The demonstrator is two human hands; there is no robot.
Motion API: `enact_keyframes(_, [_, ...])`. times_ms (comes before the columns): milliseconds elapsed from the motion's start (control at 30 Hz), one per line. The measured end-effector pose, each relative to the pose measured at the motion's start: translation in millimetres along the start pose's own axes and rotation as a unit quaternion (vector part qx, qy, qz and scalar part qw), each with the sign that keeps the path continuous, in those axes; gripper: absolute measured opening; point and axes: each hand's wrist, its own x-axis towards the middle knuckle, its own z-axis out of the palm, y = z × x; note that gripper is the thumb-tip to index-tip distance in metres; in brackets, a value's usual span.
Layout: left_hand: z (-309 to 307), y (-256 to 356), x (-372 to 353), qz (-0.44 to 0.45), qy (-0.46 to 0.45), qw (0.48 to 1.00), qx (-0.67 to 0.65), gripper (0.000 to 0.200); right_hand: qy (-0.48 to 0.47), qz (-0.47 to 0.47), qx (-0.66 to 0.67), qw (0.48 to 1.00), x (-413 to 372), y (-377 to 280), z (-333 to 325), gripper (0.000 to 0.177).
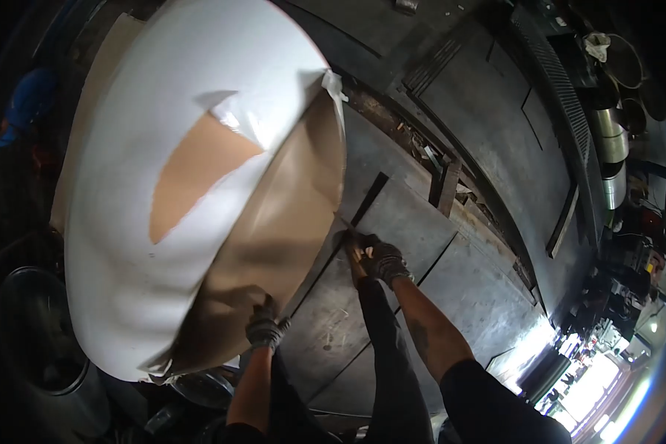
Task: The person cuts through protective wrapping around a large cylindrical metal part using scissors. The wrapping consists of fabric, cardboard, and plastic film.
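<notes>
A large curved sheet (pixel 274 222) with a bronze-brown face stands in front of me. White protective film (pixel 148 244) covers most of it, torn open in one patch and peeled back along the right side. My left hand (pixel 265 327), in a dark glove, grips the sheet's lower edge. My right hand (pixel 379 257), also gloved, is closed on a thin pointed tool (pixel 348 231). The tool's tip sits at the sheet's right edge. What kind of tool it is I cannot tell.
Dark steel floor plates (pixel 422 222) with seams and a raised bar (pixel 448 189) lie under and to the right of the sheet. A round drum (pixel 41 348) stands at lower left. Shiny metal cylinders (pixel 610 148) and shop clutter line the right side.
</notes>
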Motion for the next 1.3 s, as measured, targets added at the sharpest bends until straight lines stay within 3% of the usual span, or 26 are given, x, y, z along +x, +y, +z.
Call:
enact_keyframes(67, [-28,51,18,0.049,0.209,0.976,-0.034,0.089,-0.026,0.005,0.038,0.999,-9,16,-19,0.053])
enact_keyframes(133, [-66,105,49,0.152,0.439,0.883,-0.064,0.076,-0.051,0.000,0.085,0.995,-8,37,-36,0.054])
enact_keyframes(167, [-68,125,97,0.115,0.467,0.877,-0.027,0.088,-0.052,-0.010,0.117,0.992,-6,56,-42,0.055])
enact_keyframes(233, [-141,182,162,0.175,0.497,0.837,-0.149,0.077,-0.040,-0.024,0.156,0.987,3,103,-41,0.055])
enact_keyframes(300, [-276,282,124,0.219,0.582,0.770,-0.141,0.070,-0.027,0.014,0.212,0.977,-1,151,-46,0.057])
enact_keyframes(333, [-326,318,113,0.144,0.473,0.839,-0.226,0.076,-0.020,0.034,0.214,0.976,-2,176,-44,0.058])
enact_keyframes(367, [-350,329,154,0.154,0.470,0.831,-0.256,0.063,-0.034,0.084,0.228,0.969,-6,197,-45,0.056])
enact_keyframes(400, [-375,354,140,0.127,0.353,0.865,-0.334,0.053,0.024,0.077,0.258,0.963,-14,220,-40,0.054])
enact_keyframes(433, [-381,375,157,0.123,0.303,0.933,-0.150,0.053,-0.008,0.139,0.251,0.958,-17,239,-40,0.054])
enact_keyframes(467, [-380,394,174,0.116,0.241,0.963,0.039,0.054,-0.007,0.155,0.270,0.950,-24,258,-39,0.054])
enact_keyframes(500, [-344,409,196,0.170,0.254,0.942,0.137,0.051,-0.005,0.172,0.291,0.941,-33,276,-33,0.054])
enact_keyframes(567, [-271,445,210,0.177,0.264,0.937,0.146,0.050,-0.027,0.247,0.305,0.919,-48,306,-14,0.059])
enact_keyframes(600, [-243,461,214,0.131,0.257,0.956,0.056,0.049,-0.029,0.250,0.305,0.919,-54,331,18,0.059])
enact_keyframes(700, [-154,472,273,0.154,0.179,0.969,-0.078,0.042,-0.040,0.305,0.357,0.882,-84,400,120,0.059])
enact_keyframes(733, [-85,470,319,0.275,0.131,0.949,-0.077,0.031,-0.057,0.327,0.352,0.875,-95,391,116,0.057])
enact_keyframes(800, [-2,480,285,0.301,0.102,0.940,-0.123,0.030,-0.087,0.358,0.340,0.865,-113,370,108,0.055])
enact_keyframes(867, [66,482,237,0.318,0.132,0.919,-0.194,0.033,-0.156,0.359,0.400,0.829,-117,359,107,0.055])
enact_keyframes(900, [86,478,216,0.317,0.164,0.906,-0.229,0.035,-0.132,0.362,0.478,0.789,-122,353,109,0.053])
enact_keyframes(933, [93,470,193,0.304,0.195,0.897,-0.253,0.038,-0.065,0.237,0.321,0.915,-130,378,176,0.051])
enact_keyframes(1000, [58,451,142,0.234,0.199,0.917,-0.254,0.043,-0.102,0.257,0.400,0.874,-120,353,157,0.050])
enact_keyframes(1067, [43,424,133,0.103,0.281,0.936,-0.185,0.041,-0.119,0.256,0.440,0.853,-97,306,89,0.048])
enact_keyframes(1133, [-19,394,125,0.097,0.274,0.935,-0.202,0.037,-0.136,0.258,0.480,0.827,-80,285,62,0.047])
enact_keyframes(1167, [-48,375,118,0.094,0.258,0.936,-0.222,0.033,-0.144,0.266,0.539,0.786,-72,287,63,0.051])
enact_keyframes(1200, [-32,340,143,0.173,0.430,0.866,-0.188,0.030,-0.133,0.253,0.517,0.807,-68,271,37,0.056])
enact_keyframes(1267, [-74,285,148,0.187,0.338,0.912,-0.138,0.029,-0.119,0.237,0.493,0.829,-61,255,11,0.060])
enact_keyframes(1300, [-92,258,146,0.206,0.365,0.896,-0.146,0.028,-0.086,0.198,0.450,0.867,-54,263,23,0.063])
